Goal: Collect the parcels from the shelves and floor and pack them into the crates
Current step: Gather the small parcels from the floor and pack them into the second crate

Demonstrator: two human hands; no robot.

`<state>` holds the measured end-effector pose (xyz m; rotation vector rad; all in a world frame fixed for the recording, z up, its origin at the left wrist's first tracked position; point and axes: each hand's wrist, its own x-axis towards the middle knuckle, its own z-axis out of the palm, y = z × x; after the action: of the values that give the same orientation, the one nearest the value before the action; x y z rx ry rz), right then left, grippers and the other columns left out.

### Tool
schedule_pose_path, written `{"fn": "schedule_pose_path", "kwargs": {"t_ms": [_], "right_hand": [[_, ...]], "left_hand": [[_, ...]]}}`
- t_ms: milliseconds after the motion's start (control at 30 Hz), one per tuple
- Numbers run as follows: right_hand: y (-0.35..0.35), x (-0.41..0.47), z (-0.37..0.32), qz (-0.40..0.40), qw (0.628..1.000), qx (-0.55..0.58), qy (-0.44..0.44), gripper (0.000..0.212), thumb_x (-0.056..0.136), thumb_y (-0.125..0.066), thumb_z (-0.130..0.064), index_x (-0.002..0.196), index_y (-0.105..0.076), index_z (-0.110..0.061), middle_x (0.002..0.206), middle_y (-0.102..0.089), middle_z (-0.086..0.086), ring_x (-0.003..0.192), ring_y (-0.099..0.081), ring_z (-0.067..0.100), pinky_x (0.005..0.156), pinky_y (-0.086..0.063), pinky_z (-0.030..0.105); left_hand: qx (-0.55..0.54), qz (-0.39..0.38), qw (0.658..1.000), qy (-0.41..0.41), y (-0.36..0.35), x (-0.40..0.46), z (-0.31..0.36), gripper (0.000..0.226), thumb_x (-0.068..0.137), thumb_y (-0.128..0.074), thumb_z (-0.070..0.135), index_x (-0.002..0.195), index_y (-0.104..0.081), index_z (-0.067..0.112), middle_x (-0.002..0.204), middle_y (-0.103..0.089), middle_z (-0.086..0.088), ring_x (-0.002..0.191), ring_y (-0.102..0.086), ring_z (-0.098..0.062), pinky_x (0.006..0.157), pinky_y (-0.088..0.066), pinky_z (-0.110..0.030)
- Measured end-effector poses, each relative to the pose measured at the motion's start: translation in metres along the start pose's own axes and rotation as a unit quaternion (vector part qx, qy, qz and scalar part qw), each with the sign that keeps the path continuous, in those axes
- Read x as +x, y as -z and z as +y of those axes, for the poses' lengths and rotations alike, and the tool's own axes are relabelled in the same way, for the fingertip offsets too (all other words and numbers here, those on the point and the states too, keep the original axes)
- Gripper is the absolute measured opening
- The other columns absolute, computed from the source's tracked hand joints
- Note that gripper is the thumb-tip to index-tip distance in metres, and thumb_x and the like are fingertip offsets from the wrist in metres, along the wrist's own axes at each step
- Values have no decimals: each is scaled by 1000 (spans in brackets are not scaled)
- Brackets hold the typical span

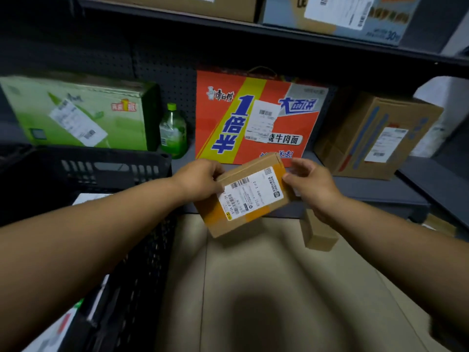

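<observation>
A small brown cardboard parcel [245,196] with a white shipping label and yellow tape hangs tilted in the air in front of the low shelf. My left hand [200,180] grips its left end, thumb on top. My right hand [311,185] holds its right end with thumb and fingers. A black plastic crate [114,171] stands at the left, with white-labelled parcels partly visible inside. Another brown parcel [318,233] stands on the floor under my right wrist.
On the dark shelf [380,189] stand a green carton [83,113], a green bottle [172,130], an orange noodle box [256,118] and a brown carton [375,138]. More cartons sit on the shelf above. Beige tiled floor [253,288] lies below my arms.
</observation>
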<state>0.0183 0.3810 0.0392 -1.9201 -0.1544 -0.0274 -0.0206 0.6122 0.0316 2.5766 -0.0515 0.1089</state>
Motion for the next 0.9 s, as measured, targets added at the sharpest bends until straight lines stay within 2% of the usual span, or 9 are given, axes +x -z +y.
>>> {"fn": "schedule_pose_path", "kwargs": {"t_ms": [67,133,333,400,467,567,700,833,900], "right_hand": [[-18,2,-8,57,998,-25,-4,51,83,-68,-9,130,-47,-10,119,-57,5,107,-58,23,84,-50,36],[-37,-4,-13,83,996,-30,-29,53,82,-69,-14,128,-45,-6,118,-56,9,104,-55,23,85,-44,33],[-89,-33,-6,8,993,79,-88,49,84,-62,-3,130,-46,-5,115,-61,8,95,-60,17,85,-47,29],[-95,-35,-6,6,990,112,-89,43,83,-62,0,123,-50,-11,112,-63,7,97,-61,18,92,-50,36],[-95,-35,-7,4,987,138,-86,38,83,-61,3,116,-52,-15,108,-66,5,96,-63,18,94,-50,38],[-92,-33,-8,-22,988,138,-72,34,86,-58,3,117,-56,-11,97,-67,2,85,-63,13,78,-52,25],[-96,-33,-12,-66,989,125,-52,30,88,-55,1,117,-58,-6,90,-67,2,76,-63,10,55,-49,11],[-116,-34,-29,-117,986,119,-19,29,89,-52,3,117,-59,-1,96,-67,9,79,-62,16,75,-52,23],[-130,-34,-43,-134,983,128,4,24,90,-50,4,111,-62,0,86,-65,8,71,-59,14,68,-51,17]], "left_hand": [[-32,50,998,29,5,-2,-8,27,78,-71,19,105,-65,21,103,-68,0,95,-62,-19,83,-51,-35],[-107,102,987,63,8,-2,-13,24,76,-72,17,99,-65,19,99,-68,-2,93,-63,-20,82,-51,-34],[-374,154,906,128,8,-3,-14,15,80,-68,2,89,-58,9,94,-68,-14,93,-65,-30,87,-52,-48],[-389,155,900,121,8,-6,-17,23,81,-67,3,101,-56,5,103,-67,-16,94,-64,-28,89,-52,-46],[-290,179,936,88,12,-12,-25,55,77,-73,14,123,-45,4,116,-60,-12,104,-59,-25,92,-49,-38],[36,237,969,-52,30,-28,-43,100,70,-76,27,147,-14,11,149,-26,-11,138,-23,-26,112,-28,-45],[439,139,856,-235,59,-37,-69,106,72,-64,24,150,7,22,158,2,-14,145,8,-31,117,3,-52],[516,80,819,-237,79,-40,-83,113,72,-67,41,147,15,24,158,5,-14,145,10,-30,116,8,-52],[509,82,824,-234,89,-42,-90,114,72,-66,48,147,16,23,158,1,-13,145,6,-28,116,5,-51]]}}
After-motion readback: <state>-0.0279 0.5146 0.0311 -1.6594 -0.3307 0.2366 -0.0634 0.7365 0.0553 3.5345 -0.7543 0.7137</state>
